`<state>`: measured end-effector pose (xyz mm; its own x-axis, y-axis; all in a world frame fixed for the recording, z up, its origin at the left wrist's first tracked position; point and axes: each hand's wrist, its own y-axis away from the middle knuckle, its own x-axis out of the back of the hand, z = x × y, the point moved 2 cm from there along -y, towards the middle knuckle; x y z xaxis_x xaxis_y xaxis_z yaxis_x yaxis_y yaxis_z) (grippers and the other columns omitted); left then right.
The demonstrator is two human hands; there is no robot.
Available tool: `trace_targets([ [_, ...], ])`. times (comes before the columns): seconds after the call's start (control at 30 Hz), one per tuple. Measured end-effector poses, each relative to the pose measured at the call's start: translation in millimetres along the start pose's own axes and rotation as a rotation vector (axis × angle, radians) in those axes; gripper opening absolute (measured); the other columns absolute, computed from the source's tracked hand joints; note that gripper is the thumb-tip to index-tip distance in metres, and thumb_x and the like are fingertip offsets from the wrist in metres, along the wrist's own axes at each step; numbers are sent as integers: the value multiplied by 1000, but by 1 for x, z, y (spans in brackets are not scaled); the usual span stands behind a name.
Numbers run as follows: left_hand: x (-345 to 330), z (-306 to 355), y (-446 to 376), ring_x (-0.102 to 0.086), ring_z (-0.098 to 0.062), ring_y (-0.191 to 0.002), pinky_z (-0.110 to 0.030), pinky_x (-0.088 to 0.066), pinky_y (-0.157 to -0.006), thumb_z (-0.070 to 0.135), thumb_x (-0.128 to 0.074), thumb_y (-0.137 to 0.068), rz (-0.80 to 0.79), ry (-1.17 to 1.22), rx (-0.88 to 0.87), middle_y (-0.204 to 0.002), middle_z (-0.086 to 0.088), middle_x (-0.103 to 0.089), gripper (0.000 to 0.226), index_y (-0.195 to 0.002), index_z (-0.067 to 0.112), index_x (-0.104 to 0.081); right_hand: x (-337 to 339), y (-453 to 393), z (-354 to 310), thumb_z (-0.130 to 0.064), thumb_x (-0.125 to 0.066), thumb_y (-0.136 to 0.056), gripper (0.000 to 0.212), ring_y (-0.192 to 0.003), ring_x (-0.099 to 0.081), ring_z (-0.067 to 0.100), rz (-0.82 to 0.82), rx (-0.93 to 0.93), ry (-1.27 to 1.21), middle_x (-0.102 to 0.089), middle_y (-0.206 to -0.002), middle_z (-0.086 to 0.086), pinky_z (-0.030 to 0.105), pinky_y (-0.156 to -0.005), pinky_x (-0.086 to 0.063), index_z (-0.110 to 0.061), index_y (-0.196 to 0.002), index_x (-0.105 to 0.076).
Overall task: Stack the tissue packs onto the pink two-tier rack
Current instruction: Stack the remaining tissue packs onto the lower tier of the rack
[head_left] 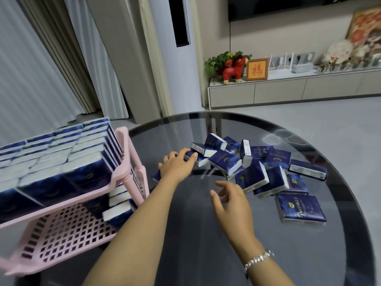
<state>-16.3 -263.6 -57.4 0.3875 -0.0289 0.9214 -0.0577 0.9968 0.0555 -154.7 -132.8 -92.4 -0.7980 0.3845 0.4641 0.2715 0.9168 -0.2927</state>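
From the head camera we look down over a round dark glass worktop with the pink two-tier rack standing at its left edge. The rack's upper tier is packed with blue tissue packs set on edge in tight rows, and a smaller stack of packs sits at the far right end of the lower tier, whose perforated floor shows bare nearer to us. A loose heap of blue tissue packs lies on the worktop to the right of centre, some flat, some leaning on one another; one pack lies flat at the near edge of the heap. Our left hand reaches to the heap's left end, fingers curled over the top of a pack there; we cannot tell whether the thumb closes beneath it. Our right hand hovers just beside the near side of the heap, fingers loosely spread and holding nothing, a silver bracelet on its wrist. Beyond the worktop stand a low cabinet and pale curtains.
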Motion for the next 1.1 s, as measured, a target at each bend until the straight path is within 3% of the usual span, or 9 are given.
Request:
trace_targets([
  [0.23,-9,12,43,-28,-26,-134,-41,-19,-109,64,-30,-92,14,61,15,-143,-5,-37,51,-134,38,-42,8,4,-6,-23,-58,-90,26,-85,-51,10,95,-40,-112,-48,-97,-5,23,-74,-43,-18,-115,-57],
  [0.33,-14,21,72,-29,-25,-133,-40,-18,-109,64,-33,-91,10,103,9,-141,-4,-39,51,-133,37,-43,13,4,-6,-23,-55,-91,29,-93,-54,14,113,-57,-127,-45,-103,-6,35,-84,-50,-18,-120,-56],
  [0.47,-21,28,111,-29,-23,-132,-38,-18,-109,64,-36,-90,13,130,8,-141,-2,-39,51,-132,37,-44,21,7,-4,-24,-50,-94,33,-111,-49,22,71,-72,-106,-47,-112,-1,39,-97,-44,-20,-126,-56],
  [0.6,-20,25,146,-30,-22,-133,-36,-18,-109,64,-37,-89,16,129,25,-142,-1,-39,51,-132,37,-44,29,14,-9,-21,-43,-98,31,-123,-38,24,-102,-66,59,-53,-128,6,29,-103,-25,-15,-122,-61],
  [0.73,-14,11,175,-28,-21,-133,-36,-17,-109,61,-40,-90,-3,153,38,-141,0,-38,46,-129,38,-45,37,31,-16,-21,-47,-95,26,-116,-41,25,-244,-94,58,-66,-107,3,29,-94,-34,-17,-114,-65],
  [0.83,-11,-1,196,-27,-21,-134,-37,-16,-110,59,-39,-91,-34,170,47,-143,1,-36,45,-132,41,-42,38,44,-18,-26,-52,-93,29,-118,-42,25,-322,-91,99,-65,-113,0,33,-101,-36,-21,-120,-60],
  [0.97,0,-15,214,-23,-23,-139,-38,-12,-114,37,-33,-97,-102,266,118,-150,0,-29,46,-143,39,-33,33,56,-23,-29,-51,-93,46,-123,-42,28,-469,-76,205,-55,-129,6,36,-106,-33,-17,-137,-45],
  [1.1,11,-40,226,-21,-23,-143,-32,-16,-118,10,-33,-94,-171,363,96,-157,-1,-20,57,-149,23,-28,32,68,-22,-29,-56,-88,30,-109,-49,30,-472,-53,216,-62,-108,6,34,-92,-40,-18,-116,-60],
])
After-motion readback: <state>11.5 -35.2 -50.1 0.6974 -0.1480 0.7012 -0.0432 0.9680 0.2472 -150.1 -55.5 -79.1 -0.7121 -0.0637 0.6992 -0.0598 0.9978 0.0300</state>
